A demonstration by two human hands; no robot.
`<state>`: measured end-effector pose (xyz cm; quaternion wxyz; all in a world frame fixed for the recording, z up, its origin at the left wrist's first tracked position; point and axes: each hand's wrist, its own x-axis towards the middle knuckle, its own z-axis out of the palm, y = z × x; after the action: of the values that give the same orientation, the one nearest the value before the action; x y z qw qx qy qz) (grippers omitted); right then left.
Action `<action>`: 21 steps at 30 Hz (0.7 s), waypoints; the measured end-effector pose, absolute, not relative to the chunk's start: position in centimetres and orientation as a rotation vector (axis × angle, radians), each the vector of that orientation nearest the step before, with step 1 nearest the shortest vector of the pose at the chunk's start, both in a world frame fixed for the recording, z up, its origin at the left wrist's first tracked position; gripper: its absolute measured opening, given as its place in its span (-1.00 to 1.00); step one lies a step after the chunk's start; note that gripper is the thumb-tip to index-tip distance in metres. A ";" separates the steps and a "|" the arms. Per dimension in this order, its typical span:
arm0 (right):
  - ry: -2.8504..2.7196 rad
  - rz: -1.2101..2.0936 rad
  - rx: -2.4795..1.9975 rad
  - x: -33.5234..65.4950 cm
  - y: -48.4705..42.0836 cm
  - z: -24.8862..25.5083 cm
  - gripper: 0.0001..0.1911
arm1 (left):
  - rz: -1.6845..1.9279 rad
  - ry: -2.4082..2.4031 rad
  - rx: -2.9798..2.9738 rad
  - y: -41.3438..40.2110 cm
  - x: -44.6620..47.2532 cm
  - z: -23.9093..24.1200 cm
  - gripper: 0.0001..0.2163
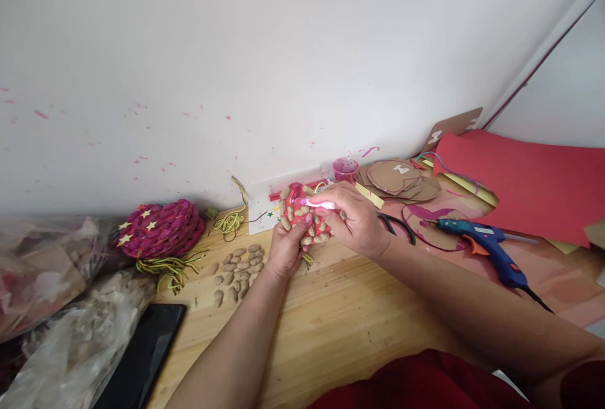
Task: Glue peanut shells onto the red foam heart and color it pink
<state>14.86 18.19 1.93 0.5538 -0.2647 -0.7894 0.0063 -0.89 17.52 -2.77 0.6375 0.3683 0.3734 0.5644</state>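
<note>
My left hand (286,249) grips the lower left edge of a red piece (320,225) studded with unpainted peanuts, its thumb pressed over the front. A small brush (326,205) with a white handle is pinched in my right hand (358,218). Its pink tip touches the upper part of the piece, where a peanut (295,190) is coated in magenta paint. Part of the piece is hidden behind my fingers. Loose peanuts (242,265) lie on the wooden table, left of my left hand. A plastic cup (345,169) stained pink stands behind my right hand.
At left sit magenta peanut-covered pieces (163,229) with stars, yarn (230,223), plastic bags (89,327) and a black flat object (146,352). At right lie cardboard cutouts (394,176), black handles (403,227), a blue glue gun (494,248) and red sheets (529,172). A paint-spattered wall (283,69) rises behind.
</note>
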 end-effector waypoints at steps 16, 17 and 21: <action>-1.830 -0.022 -0.715 15.3 18.7 1.8 -0.85 | 1.276 0.863 0.808 17.4 -1.0 -2.7 -0.55; -1.836 -0.023 -0.707 15.2 18.7 1.8 -0.85 | 1.273 0.864 0.808 17.4 -1.0 -2.7 -0.55; -1.826 -0.007 -0.697 15.2 18.7 1.9 -0.88 | 1.257 0.878 0.806 17.4 -1.1 -2.7 -0.55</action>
<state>15.24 18.69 1.95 0.5594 -0.2958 -0.7744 -0.0031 -1.06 17.42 -2.68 0.6479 0.3543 0.3860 0.5530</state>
